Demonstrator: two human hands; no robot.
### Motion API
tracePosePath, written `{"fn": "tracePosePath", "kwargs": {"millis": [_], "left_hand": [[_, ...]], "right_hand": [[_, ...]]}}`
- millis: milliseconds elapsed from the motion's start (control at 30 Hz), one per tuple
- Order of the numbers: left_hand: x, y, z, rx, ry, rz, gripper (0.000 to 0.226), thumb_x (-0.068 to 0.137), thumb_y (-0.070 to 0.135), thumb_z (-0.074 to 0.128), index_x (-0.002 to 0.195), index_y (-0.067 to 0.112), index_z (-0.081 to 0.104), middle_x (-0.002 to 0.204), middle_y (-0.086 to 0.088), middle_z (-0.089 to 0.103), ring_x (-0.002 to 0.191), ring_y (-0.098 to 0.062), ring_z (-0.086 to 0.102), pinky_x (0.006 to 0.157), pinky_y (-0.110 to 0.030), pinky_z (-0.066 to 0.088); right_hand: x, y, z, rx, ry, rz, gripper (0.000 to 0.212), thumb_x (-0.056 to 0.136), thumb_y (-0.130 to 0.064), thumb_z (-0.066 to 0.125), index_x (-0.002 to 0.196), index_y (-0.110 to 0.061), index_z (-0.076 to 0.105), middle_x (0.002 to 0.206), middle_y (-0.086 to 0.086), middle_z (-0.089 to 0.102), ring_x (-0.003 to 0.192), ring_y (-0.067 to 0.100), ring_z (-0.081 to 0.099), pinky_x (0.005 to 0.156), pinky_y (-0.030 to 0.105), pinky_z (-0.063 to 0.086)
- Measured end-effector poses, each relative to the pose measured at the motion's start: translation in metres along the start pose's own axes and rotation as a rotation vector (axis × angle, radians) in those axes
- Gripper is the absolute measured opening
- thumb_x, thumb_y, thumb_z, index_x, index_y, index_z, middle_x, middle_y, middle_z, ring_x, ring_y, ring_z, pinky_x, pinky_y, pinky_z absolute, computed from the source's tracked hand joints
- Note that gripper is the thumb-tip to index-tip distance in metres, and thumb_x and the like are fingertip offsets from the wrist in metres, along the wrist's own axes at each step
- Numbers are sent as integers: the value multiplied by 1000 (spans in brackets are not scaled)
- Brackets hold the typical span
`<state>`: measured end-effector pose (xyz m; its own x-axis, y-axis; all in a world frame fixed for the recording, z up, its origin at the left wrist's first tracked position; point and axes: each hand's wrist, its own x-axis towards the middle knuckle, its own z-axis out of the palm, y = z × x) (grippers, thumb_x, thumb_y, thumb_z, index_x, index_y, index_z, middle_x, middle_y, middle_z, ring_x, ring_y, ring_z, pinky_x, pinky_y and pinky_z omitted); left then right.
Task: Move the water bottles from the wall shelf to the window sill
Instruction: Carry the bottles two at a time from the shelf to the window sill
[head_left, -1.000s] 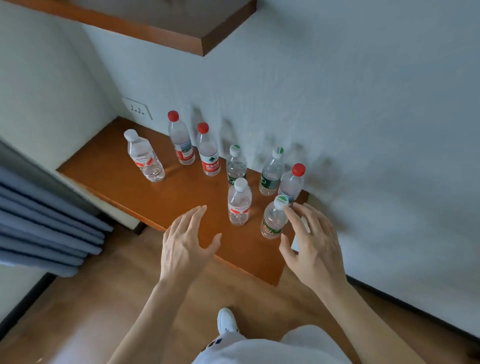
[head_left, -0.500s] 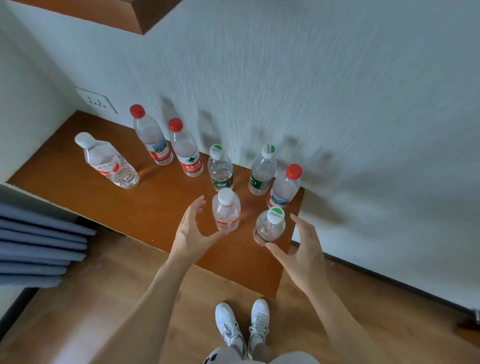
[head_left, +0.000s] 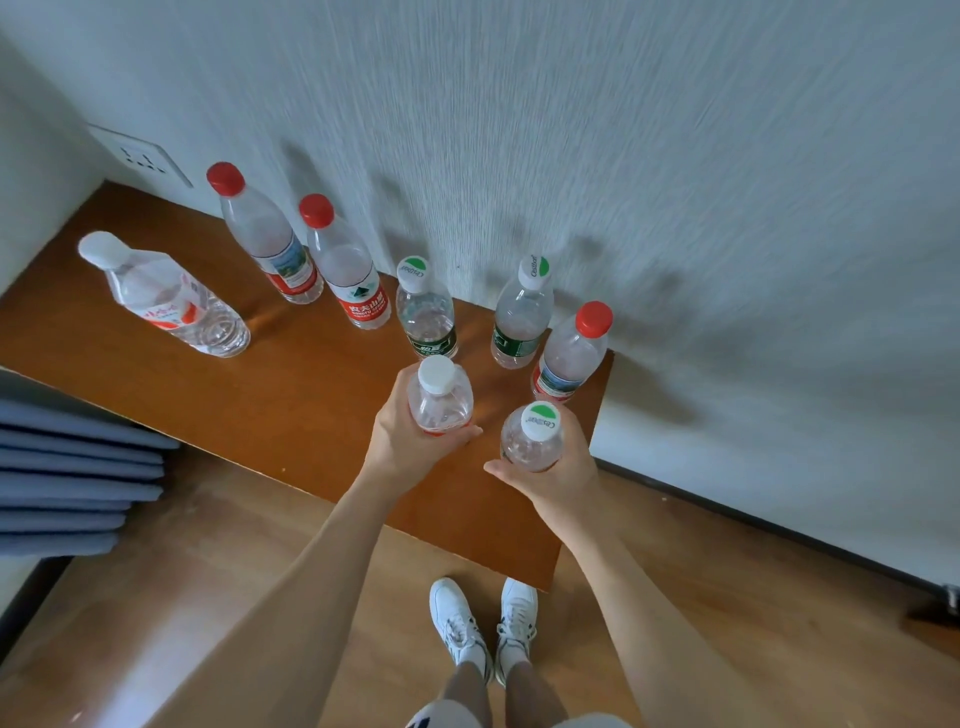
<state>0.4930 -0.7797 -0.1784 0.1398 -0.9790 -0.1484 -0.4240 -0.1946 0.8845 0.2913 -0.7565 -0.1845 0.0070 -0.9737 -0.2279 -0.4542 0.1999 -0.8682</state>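
Your left hand (head_left: 410, 441) has fingers and thumb curled round the body of the small clear plastic bottle with the plain white cap (head_left: 440, 400). Your right hand (head_left: 558, 475) wraps the small clear plastic bottle with the green-and-white cap (head_left: 535, 441) the same way, from the near side. Both bottles stand upright over the front right part of the brown wooden wall shelf (head_left: 291, 400), long axes vertical, caps toward you; whether their bases have left the wood cannot be told from this angle. The lift looks best taken straight up along those axes and back toward you, because the other bottles all lie beyond the grips. The short red-capped bottle (head_left: 571, 358) is just beside your right fingers, and the left green-labelled bottle (head_left: 426, 312) and right green-labelled bottle (head_left: 522, 322) stand behind. The two tall red-capped bottles (head_left: 270, 249) and the big white-capped bottle (head_left: 166, 301) are farther left. All are capped and clear, but fill levels are hard to read. The window sill is out of view; grey-blue curtain folds (head_left: 78, 493) hang at the left.
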Motion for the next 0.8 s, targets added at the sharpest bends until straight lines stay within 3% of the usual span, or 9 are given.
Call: {"fn": "tracePosePath", "kwargs": {"millis": [133, 233, 333, 400, 500, 633, 700, 800], "left_hand": [[-5, 3, 5, 2, 42, -20, 67, 64, 40, 89, 119, 28, 52, 107, 11, 62, 101, -13, 62, 86, -33, 58], [-14, 15, 3, -16, 89, -2, 70, 67, 42, 87, 125, 26, 50, 111, 10, 62, 104, -13, 61, 86, -27, 56], [-23, 29, -7, -40, 108, 19, 76, 68, 49, 84, 130, 24, 49, 114, 9, 63, 105, -11, 62, 85, -24, 57], [-29, 42, -15, -73, 135, 31, 79, 68, 52, 82, 133, 23, 48, 115, 8, 64, 107, -12, 63, 85, -24, 57], [-41, 68, -26, -167, 173, 98, 77, 68, 52, 82, 131, 21, 49, 111, 6, 64, 106, -15, 64, 84, -29, 59], [-56, 97, -43, -234, 256, 164, 79, 68, 51, 80, 132, 20, 47, 114, 3, 63, 109, -20, 63, 85, -36, 60], [-64, 108, -53, -233, 287, 195, 80, 68, 50, 81, 135, 22, 46, 116, 2, 63, 110, -21, 63, 85, -39, 60], [-79, 120, -68, -225, 347, 224, 82, 68, 52, 81, 136, 23, 46, 119, 2, 63, 111, -22, 63, 85, -42, 60]], "right_hand": [[4, -10, 5, 17, 21, 10, 68, 71, -42, 88, 119, -49, 40, 113, -38, 45, 108, -28, 45, 79, -7, 39], [2, -22, 3, 36, 22, 5, 74, 73, -45, 85, 130, -45, 36, 114, -41, 43, 105, -21, 51, 78, -7, 39], [0, -35, -2, 57, 38, -28, 77, 72, -45, 86, 132, -45, 38, 117, -35, 49, 109, -11, 54, 87, 3, 45], [-4, -46, -8, 63, 66, -64, 79, 71, -45, 87, 134, -46, 38, 120, -33, 50, 111, -14, 53, 92, 7, 46], [-9, -64, -19, 97, 85, -113, 81, 70, -42, 88, 135, -43, 40, 121, -34, 49, 111, -24, 46, 86, -3, 41], [-17, -91, -31, 134, 96, -158, 88, 67, -48, 89, 141, -31, 44, 130, -13, 58, 118, 4, 56, 93, 18, 53], [-20, -107, -36, 151, 85, -197, 86, 67, -46, 90, 139, -28, 47, 126, -10, 61, 115, 6, 58, 84, 11, 51], [-25, -132, -39, 173, 58, -285, 78, 68, -39, 91, 134, -26, 51, 120, -14, 63, 108, -8, 58, 78, 0, 44]]}}
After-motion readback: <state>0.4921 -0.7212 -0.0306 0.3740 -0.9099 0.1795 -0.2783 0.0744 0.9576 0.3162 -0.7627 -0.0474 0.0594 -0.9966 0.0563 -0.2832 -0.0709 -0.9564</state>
